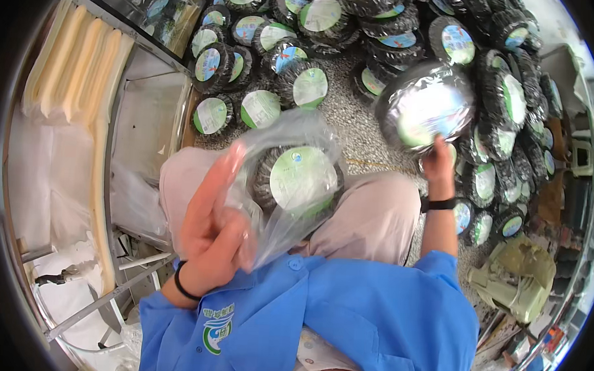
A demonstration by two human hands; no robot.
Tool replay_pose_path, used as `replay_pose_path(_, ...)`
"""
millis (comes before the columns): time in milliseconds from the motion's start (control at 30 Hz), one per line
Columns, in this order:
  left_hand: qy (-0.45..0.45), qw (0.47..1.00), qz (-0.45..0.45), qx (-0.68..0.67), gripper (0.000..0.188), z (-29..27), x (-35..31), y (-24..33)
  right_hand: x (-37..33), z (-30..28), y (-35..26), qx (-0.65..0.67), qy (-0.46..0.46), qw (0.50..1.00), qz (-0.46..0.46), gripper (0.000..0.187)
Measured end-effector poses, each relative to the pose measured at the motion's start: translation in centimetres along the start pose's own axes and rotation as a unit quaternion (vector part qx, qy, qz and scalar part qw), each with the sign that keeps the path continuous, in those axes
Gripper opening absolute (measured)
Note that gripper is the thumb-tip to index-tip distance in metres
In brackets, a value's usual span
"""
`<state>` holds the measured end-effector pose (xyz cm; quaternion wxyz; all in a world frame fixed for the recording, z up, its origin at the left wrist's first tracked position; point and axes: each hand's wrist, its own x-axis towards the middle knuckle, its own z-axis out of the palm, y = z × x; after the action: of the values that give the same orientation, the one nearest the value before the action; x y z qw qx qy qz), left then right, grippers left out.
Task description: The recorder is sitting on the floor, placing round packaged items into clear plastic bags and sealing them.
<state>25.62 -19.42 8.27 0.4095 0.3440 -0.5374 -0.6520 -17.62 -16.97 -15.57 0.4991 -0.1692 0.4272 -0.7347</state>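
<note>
Clear film [318,128], thin and glossy, billows around or in front of one round black pack [302,178], pleated rim, flat green-white label; can't tell which. Pack sits between the knees, thighs likely acting as a cradle. Left hand [216,222] at its 8 o'clock: blurred, fingers spread against the film, maybe keeping it wide; can't confirm a pinch. Right hand [438,166] at 3 o'clock, clamped on the near rim of a shiny wrapped disc [425,105], label up. Similar discs [451,43] heap from 10 round to 3.
</note>
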Motion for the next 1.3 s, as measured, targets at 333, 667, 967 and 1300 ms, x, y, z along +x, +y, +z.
replay_pose_path(333, -0.017, 0.983, 0.168, -0.078, 0.064, 4.2, -4.2, 2.8, -17.4, 25.4, -11.9, -0.695, -0.349, 0.583, -0.235, 0.048)
replay_pose_path(667, -0.195, 0.976, -0.080, -0.063, 0.073, -2.3, -7.5, 3.7, -12.6, 26.4, 1.7, -0.646, -0.546, 0.502, -0.179, 0.037)
replay_pose_path(967, -0.068, 0.820, 0.194, 0.534, 0.108, -13.8, -2.0, -5.5, -15.3, 27.0, 3.1, -0.748, -0.481, 0.443, -0.114, 0.078)
replay_pose_path(1300, 0.064, 0.985, -0.121, -0.109, 0.036, -2.5, 0.7, -11.9, -16.6, 18.8, -14.3, -0.695, -0.294, 0.649, -0.097, 0.075)
